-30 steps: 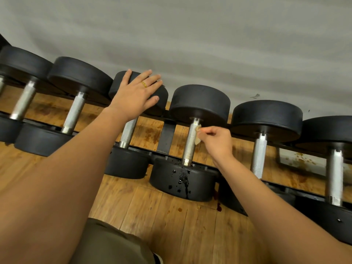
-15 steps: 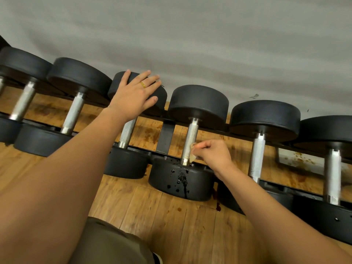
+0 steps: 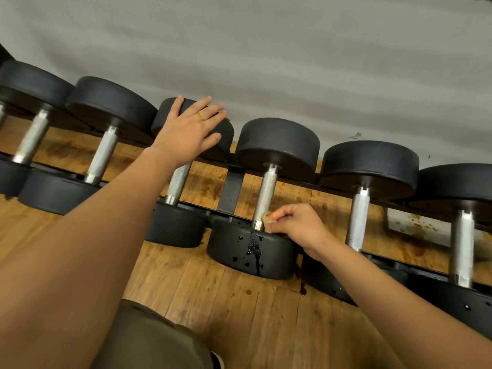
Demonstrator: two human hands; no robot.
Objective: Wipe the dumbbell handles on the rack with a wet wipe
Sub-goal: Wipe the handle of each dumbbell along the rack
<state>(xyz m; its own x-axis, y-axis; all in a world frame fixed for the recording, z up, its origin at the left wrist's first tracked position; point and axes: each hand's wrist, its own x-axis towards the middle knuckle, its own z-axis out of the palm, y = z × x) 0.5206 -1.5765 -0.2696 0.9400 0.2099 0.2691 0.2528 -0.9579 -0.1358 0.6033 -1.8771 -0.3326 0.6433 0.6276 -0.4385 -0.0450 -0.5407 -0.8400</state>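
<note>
Several black dumbbells with knurled silver handles lie side by side on a low black rack (image 3: pixel 231 191). My right hand (image 3: pixel 298 227) pinches a small stained wet wipe (image 3: pixel 267 220) against the near end of the middle dumbbell's handle (image 3: pixel 265 194), just above its near head. That near head (image 3: pixel 251 251) carries dark wet drips. My left hand (image 3: pixel 190 131) rests flat with spread fingers on the far head (image 3: pixel 226 129) of the neighbouring dumbbell to the left; a gold ring is on one finger.
A grey wall (image 3: pixel 292 62) stands right behind the rack. The wooden floor (image 3: pixel 239 310) in front shows dark stains and a few drops. More dumbbell handles lie to the left (image 3: pixel 103 153) and to the right (image 3: pixel 358 217). My knee in olive cloth (image 3: pixel 149 339) is at the bottom.
My right hand has slid the wipe down the middle handle from its far end to its near end. My left hand has stayed on the neighbouring dumbbell head.
</note>
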